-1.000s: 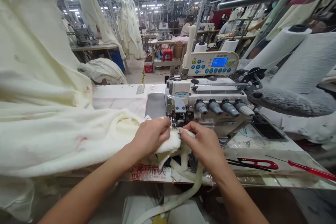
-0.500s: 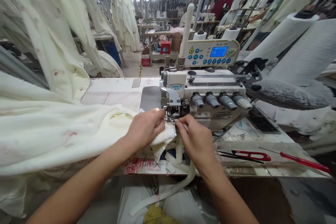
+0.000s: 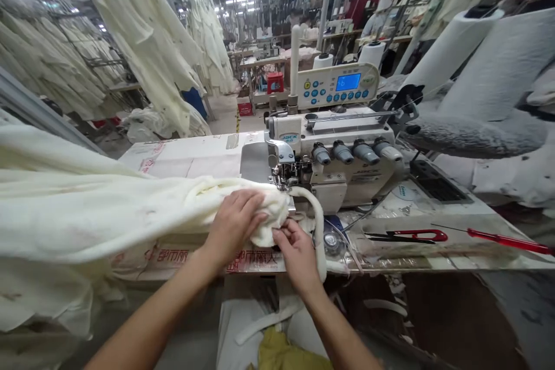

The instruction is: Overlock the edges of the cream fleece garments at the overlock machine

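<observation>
A cream fleece garment [image 3: 143,208] with small faint marks stretches from the left across the table to the overlock sewing machine [image 3: 329,127]. My left hand [image 3: 236,222] grips its bunched end from above, fingers curled into the cloth. Just right of it, my right hand [image 3: 298,251] pinches the garment's edge between thumb and fingers, below the needle area [image 3: 284,173]. A long cream fabric strip [image 3: 319,225] runs from the presser foot, curves over to the right of my right hand and hangs over the table edge. The cloth partly hides the fingertips of both hands.
Black-and-red thread snips [image 3: 407,235] and a red-handled pointed tool [image 3: 507,240] lie on the table at right. Big white thread cones [image 3: 451,52] stand behind them. Cream garments [image 3: 147,40] hang at left. Olive cloth [image 3: 286,350] lies below the table edge.
Both hands have come down and back from the needle area. My right hand has let go of the strip near the foot and now pinches the garment; the strip loops free. The view has shifted.
</observation>
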`<act>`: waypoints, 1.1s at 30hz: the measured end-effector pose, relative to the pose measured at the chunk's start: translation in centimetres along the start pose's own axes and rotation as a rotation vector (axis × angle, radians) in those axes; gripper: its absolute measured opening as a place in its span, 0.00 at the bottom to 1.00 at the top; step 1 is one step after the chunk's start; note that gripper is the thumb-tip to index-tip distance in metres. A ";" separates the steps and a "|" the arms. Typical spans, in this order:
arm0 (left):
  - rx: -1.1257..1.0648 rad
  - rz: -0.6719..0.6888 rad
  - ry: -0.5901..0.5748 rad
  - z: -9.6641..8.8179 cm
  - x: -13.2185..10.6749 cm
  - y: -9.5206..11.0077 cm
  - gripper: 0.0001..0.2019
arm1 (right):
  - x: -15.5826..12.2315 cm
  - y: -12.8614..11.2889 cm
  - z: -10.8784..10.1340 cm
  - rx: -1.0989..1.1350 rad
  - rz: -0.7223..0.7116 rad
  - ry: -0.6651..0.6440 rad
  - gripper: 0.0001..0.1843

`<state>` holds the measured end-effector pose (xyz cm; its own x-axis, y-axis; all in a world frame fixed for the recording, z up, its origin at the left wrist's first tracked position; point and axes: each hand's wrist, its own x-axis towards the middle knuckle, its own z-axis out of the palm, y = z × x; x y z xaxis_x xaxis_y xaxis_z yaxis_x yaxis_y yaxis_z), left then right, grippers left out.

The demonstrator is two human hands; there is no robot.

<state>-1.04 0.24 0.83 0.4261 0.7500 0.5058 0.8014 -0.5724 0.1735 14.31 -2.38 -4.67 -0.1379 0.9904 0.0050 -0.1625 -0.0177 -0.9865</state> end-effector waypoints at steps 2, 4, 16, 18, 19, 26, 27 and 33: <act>-0.024 -0.038 -0.082 -0.7 1.8 -0.9 0.07 | -0.1 -0.5 -0.7 0.167 0.034 -0.109 0.15; -0.069 -0.047 -0.111 -2.0 3.1 -0.8 0.09 | -0.6 -1.0 -1.6 0.253 0.060 -0.129 0.15; -0.154 0.102 0.017 -0.5 -1.6 3.1 0.11 | -2.0 -1.0 -2.3 0.299 0.117 -0.154 0.16; -0.033 0.055 0.011 0.3 -0.4 1.6 0.13 | -2.0 -1.1 -2.1 0.334 0.135 -0.117 0.16; -0.014 0.028 -0.019 0.5 0.4 1.0 0.13 | -1.9 -1.1 -2.0 0.379 0.149 -0.089 0.17; -0.196 -0.117 -0.143 -2.1 4.7 0.3 0.10 | -1.7 -1.2 -1.2 0.558 0.169 -0.026 0.20; -0.235 -0.133 -0.175 -2.6 4.7 0.9 0.12 | -1.7 -1.2 -1.1 0.550 0.169 -0.025 0.20; -0.222 0.117 -0.341 -2.9 0.7 4.4 0.13 | -2.2 -1.8 -1.2 0.544 0.134 -0.055 0.21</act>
<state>1.52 -2.71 4.36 0.6535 0.7209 0.2305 0.6451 -0.6899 0.3285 16.07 -4.39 -3.15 -0.2402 0.9664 -0.0913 -0.6188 -0.2249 -0.7526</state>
